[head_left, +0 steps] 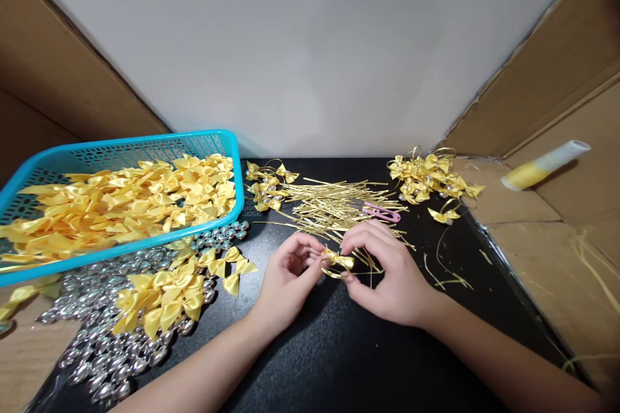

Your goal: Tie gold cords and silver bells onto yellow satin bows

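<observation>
My left hand [288, 281] and my right hand [387, 274] meet over the black table [339, 348], both pinching one small yellow ribbon bow [338, 261] with a thin gold wire looped around it. Just behind my hands lies a loose bundle of gold wire ties [334, 203]. A pink pair of scissors [382, 211] rests on those wires. To the left of my left hand sits a pile of yellow bows [169, 293] on a spread of silver beads [106, 342].
A blue plastic basket [145, 142] full of yellow bows stands at the left. Finished bows with wire loops lie at the back right [429, 177] and back centre [266, 187]. Cardboard walls flank the table; a yellow-and-white tube [545, 166] lies on the right cardboard.
</observation>
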`<action>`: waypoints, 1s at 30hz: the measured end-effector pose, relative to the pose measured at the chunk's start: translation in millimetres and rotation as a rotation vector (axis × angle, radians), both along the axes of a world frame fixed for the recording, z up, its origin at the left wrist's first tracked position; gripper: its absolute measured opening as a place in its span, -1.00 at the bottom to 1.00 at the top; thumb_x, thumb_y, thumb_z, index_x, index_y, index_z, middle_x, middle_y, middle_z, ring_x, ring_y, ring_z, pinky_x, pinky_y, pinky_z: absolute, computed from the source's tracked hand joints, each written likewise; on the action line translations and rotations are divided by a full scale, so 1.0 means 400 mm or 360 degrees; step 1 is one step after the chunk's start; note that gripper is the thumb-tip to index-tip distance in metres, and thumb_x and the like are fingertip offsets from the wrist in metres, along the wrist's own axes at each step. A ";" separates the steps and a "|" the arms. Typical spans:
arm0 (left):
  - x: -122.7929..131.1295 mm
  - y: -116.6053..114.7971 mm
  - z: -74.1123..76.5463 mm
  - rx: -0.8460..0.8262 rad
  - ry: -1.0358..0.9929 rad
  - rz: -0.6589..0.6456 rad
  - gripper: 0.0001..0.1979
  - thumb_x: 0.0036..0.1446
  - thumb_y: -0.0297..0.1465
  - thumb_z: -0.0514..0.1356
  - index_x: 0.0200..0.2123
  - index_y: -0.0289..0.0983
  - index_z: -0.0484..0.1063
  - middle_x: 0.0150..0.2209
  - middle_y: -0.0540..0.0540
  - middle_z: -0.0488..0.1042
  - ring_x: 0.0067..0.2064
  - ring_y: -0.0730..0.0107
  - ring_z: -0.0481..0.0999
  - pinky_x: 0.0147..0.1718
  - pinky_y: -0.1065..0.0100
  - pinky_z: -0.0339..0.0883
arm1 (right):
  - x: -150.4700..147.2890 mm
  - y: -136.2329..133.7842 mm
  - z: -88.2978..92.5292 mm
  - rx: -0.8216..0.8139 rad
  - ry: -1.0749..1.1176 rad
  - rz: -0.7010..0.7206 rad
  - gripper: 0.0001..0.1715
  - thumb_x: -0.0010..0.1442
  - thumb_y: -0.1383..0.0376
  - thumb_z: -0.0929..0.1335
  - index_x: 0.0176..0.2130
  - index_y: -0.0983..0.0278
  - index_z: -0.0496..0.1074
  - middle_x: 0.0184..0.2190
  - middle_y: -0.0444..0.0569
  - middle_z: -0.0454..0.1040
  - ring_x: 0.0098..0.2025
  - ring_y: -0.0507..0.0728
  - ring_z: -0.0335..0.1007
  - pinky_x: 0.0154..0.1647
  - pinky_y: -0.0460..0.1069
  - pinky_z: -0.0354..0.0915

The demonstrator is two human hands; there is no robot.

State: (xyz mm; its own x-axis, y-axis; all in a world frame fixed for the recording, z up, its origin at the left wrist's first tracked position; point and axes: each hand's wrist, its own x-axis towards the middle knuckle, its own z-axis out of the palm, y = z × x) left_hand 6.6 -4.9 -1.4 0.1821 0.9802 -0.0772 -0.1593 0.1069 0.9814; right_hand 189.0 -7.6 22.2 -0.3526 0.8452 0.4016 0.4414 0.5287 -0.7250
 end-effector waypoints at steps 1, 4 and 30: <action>0.000 0.000 -0.002 0.0001 -0.0010 -0.0005 -0.80 0.00 -0.39 0.37 -0.37 -0.29 0.40 -0.47 0.02 0.44 -0.44 0.51 0.40 -0.42 0.48 0.33 | -0.003 0.000 -0.007 0.0022 -0.0028 -0.0012 -0.79 0.03 0.47 0.39 -0.30 0.22 0.37 -0.32 -0.07 0.48 -0.21 0.15 0.37 -0.14 0.08 0.23; -0.002 -0.001 -0.008 0.0013 -0.0009 -0.0018 -0.84 0.03 -0.40 0.35 -0.32 -0.28 0.43 -0.46 0.02 0.46 -0.43 0.52 0.41 -0.40 0.49 0.33 | -0.010 0.001 -0.024 0.0019 -0.0010 -0.0095 -0.93 0.18 0.39 0.37 -0.35 0.23 0.41 -0.39 -0.08 0.49 -0.29 0.12 0.38 -0.20 0.07 0.23; -0.022 0.011 0.005 0.0925 0.0972 -0.0077 -0.86 0.18 -0.43 0.16 -0.44 -0.23 0.42 -0.42 -0.03 0.52 -0.39 0.36 0.52 -0.40 0.42 0.38 | -0.034 0.000 -0.066 -0.0117 0.0128 -0.0151 -0.87 0.16 0.39 0.33 -0.42 0.23 0.41 -0.48 -0.12 0.49 -0.39 0.08 0.40 -0.23 0.02 0.27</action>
